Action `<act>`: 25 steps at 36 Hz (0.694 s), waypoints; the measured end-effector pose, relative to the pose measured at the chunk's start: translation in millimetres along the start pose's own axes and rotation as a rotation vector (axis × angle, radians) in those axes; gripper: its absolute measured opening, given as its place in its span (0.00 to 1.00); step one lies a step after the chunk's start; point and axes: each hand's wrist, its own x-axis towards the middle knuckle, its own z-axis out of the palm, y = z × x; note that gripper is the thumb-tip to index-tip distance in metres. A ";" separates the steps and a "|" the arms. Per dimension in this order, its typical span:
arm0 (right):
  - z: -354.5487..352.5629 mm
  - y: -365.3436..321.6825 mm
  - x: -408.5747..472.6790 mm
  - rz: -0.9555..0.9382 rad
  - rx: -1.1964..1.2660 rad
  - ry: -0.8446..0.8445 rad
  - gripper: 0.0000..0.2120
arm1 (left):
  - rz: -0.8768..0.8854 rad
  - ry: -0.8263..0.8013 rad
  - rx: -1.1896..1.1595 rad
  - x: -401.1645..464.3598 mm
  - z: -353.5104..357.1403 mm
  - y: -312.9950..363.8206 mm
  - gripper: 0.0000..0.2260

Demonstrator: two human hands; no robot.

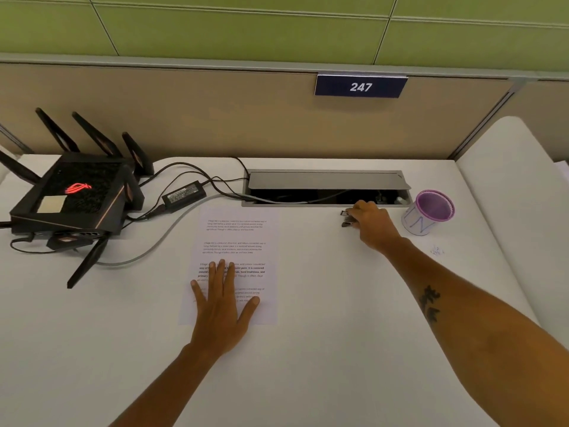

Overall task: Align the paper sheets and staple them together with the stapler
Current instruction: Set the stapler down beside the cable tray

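White printed paper sheets (240, 238) lie stacked on the white desk, left of centre, with their edges nearly matching. My left hand (220, 303) rests flat on the lower part of the sheets, fingers spread. A small dark stapler (346, 218) sits farther back to the right, just in front of the cable tray. My right hand (374, 224) covers most of the stapler, fingers curled around it; only its left end shows. It rests on the desk.
A black router (77, 195) with antennas stands at the back left, with a power adapter (183, 195) and cables running toward the paper's top edge. An open cable tray (326, 180) is set into the desk. A purple-rimmed cup (428, 212) stands right of my right hand.
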 end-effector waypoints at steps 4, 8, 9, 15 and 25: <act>-1.2 9.1 1.3 -0.002 -0.041 0.015 0.21 | 0.003 0.007 0.013 -2.6 4.0 -1.1 0.45; -1.6 13.7 1.1 0.019 -0.029 0.018 0.22 | -0.004 0.005 0.015 -5.3 6.6 -0.6 0.45; -1.8 13.8 0.4 0.023 -0.029 0.016 0.22 | -0.005 0.004 0.017 -5.7 7.2 -0.4 0.45; -0.4 8.2 -17.0 0.124 0.033 0.064 0.32 | 0.007 0.017 0.035 -9.7 7.4 4.4 0.44; 9.3 8.9 -105.5 0.157 0.084 0.125 0.32 | 0.040 0.006 0.075 -23.3 18.3 37.6 0.43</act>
